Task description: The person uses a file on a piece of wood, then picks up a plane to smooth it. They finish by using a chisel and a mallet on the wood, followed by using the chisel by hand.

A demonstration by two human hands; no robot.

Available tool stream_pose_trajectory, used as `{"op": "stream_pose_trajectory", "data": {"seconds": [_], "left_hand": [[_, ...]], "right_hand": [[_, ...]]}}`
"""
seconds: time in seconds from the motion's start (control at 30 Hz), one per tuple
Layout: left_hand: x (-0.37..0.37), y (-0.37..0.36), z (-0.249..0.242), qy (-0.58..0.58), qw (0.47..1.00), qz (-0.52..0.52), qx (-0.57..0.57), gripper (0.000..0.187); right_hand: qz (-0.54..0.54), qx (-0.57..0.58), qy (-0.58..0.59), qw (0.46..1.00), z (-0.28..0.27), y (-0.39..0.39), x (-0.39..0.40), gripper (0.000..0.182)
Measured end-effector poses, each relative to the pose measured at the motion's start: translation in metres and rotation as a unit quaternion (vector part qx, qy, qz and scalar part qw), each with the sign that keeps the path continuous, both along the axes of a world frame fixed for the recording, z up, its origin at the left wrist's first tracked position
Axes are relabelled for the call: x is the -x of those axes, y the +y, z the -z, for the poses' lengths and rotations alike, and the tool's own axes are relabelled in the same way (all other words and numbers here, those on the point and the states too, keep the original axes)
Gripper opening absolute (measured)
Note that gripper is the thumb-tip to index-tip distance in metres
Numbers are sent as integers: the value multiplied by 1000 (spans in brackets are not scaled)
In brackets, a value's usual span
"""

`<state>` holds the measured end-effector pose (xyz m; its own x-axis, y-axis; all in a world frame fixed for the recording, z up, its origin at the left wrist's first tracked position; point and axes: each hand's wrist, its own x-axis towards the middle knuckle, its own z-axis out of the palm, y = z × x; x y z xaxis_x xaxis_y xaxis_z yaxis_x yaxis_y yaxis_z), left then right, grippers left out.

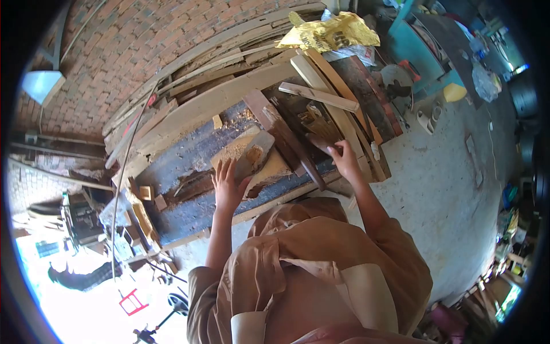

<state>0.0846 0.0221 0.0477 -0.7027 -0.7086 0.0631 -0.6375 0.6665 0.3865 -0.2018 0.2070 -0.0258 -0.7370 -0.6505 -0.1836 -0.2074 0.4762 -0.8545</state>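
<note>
My left hand (226,182) lies with fingers spread at the near-left edge of a pale, rough wood slab (234,150). Just right of its fingers, a greyish wooden block (256,153) with a hollow of lighter wood rests on the slab. My right hand (345,159) is closed, thumb and fingers pinched at the end of a dark brown wooden piece (321,143). Between the hands, a long reddish-brown board (275,123) and a dark rounded bar (306,163) lie across the dark workbench (189,221).
Long planks (229,89) lie along the brick wall (137,46). Light boards (329,97) cross the bench's right part, with a yellow sack (332,33) behind. A circular saw (398,77) sits at the back right. Concrete floor (441,200) extends to the right.
</note>
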Motion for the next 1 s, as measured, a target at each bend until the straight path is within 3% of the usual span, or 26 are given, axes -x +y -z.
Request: {"op": "stream_pose_trajectory", "data": {"seconds": [0.07,0.1,0.17,0.23,0.3,0.37,0.43,0.57,0.63,0.7,0.77,1.0], "left_hand": [[9,2,-6,-17,999,-29,2,66],[13,2,-8,-39,998,-43,6,67],[18,2,-5,-27,997,-65,-7,69],[23,3,-4,-67,996,-64,-2,69],[21,3,-1,-68,996,-65,-3,72],[17,1,5,-20,999,-49,-5,72],[14,0,3,-10,999,-51,-13,72],[0,-4,-9,-45,997,-51,-48,69],[-8,-6,-13,-57,995,-57,-64,69],[-13,-10,-15,-70,993,-59,-81,69],[-18,-13,-14,-64,991,-51,-106,69],[-19,-13,-1,-36,996,-57,-54,68]], "right_hand": [[-16,86,126,988,-45,-6,6,32],[2,119,56,991,-37,-9,14,34],[34,198,88,976,-87,-22,8,36],[64,233,152,958,-92,-33,16,39],[40,280,142,949,-100,-46,18,38],[55,416,0,908,-119,-64,12,33],[38,416,25,908,-126,-76,13,29],[27,476,-70,876,-159,-95,-4,41],[-20,571,-199,796,-171,-103,-10,48],[-20,572,-220,790,-183,-114,-19,51],[-71,595,-276,751,-193,-121,-28,51],[-149,593,-295,734,-176,-151,-53,51]]}}
